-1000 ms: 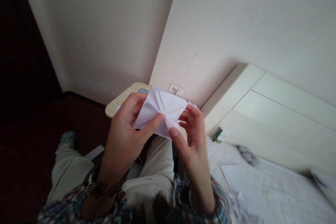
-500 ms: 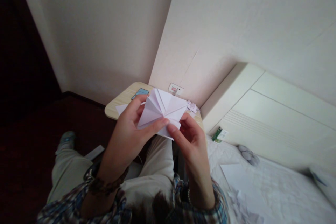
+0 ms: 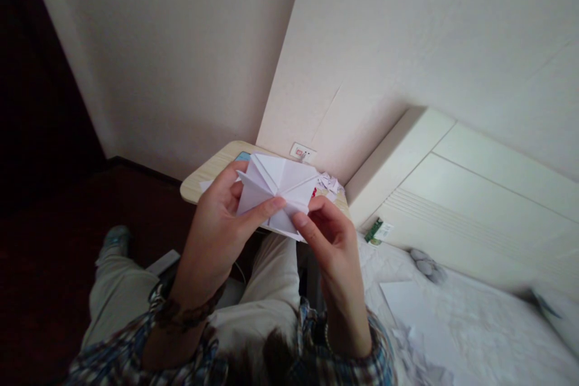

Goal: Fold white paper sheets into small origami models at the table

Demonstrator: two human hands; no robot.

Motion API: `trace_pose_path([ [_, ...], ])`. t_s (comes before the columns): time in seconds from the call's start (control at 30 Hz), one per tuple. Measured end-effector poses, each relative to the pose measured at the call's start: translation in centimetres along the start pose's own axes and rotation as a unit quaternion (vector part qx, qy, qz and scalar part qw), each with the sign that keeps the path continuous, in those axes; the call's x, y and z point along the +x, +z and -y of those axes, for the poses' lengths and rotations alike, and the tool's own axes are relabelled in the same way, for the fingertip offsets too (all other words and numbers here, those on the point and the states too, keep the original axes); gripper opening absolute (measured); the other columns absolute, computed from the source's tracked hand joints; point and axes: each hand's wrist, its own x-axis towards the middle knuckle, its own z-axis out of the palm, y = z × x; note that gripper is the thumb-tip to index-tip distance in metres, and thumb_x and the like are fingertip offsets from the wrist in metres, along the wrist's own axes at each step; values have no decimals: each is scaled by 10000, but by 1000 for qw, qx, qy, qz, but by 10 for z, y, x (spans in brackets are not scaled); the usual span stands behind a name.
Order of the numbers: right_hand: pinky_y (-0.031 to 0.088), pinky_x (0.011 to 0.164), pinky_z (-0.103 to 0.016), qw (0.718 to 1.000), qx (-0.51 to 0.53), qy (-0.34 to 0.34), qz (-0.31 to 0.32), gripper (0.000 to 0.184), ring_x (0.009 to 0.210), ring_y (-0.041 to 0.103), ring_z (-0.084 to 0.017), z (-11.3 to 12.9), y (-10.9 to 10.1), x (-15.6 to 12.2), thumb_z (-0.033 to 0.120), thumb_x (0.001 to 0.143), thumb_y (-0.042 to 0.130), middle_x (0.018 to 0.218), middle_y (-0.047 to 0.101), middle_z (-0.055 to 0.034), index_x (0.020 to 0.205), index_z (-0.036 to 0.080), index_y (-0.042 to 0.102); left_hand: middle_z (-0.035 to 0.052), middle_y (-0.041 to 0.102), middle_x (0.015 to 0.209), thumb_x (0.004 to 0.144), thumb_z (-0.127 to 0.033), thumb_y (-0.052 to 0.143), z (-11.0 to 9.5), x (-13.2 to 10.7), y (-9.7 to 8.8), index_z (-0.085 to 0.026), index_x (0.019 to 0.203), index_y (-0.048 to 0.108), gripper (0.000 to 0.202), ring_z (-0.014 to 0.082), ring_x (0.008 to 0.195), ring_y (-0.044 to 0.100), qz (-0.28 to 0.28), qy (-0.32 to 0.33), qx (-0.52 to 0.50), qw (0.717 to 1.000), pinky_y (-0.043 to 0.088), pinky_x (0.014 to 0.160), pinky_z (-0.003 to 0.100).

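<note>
Left hand: thumb and fingers pinched on the left flaps of a folded white paper. Right hand: pinched on its lower right corner. Paper held in the air before the small table, near edge. Step, by judgement: pressing a crease; next fold needs aligned layers. Green packet at the corner of the bed: label unreadable.

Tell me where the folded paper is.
The folded paper is mid-frame in the head view, held by the left hand and right hand, before the bedside table.
</note>
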Motion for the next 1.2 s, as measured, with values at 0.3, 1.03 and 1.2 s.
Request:
trace_pose_path([
  [0.3,384,568,-211,1000,13,-4,-13,160,606,480,-94,-1,2,2,259,770,678,645,529,55,693,201,550,-23,695,888,715,-202,740,-1,0,1,-230,993,588,318,140,773,652,-7,1,15,1000,526,667,211],
  [1.03,330,562,-218,996,-65,-39,-43,208,601,439,-87,-1,3,3,276,832,620,617,486,63,668,192,522,-2,686,933,640,-145,753,7,3,0,-212,1062,565,467,187,856,651,13,-15,27,999,525,732,266],
  [1.2,293,539,-229,988,-120,-67,-73,276,568,386,-85,-2,7,2,290,867,570,582,419,68,632,192,463,-16,688,916,652,-146,750,9,2,1,-217,1041,571,434,177,851,658,6,-6,27,1000,527,740,257],
])
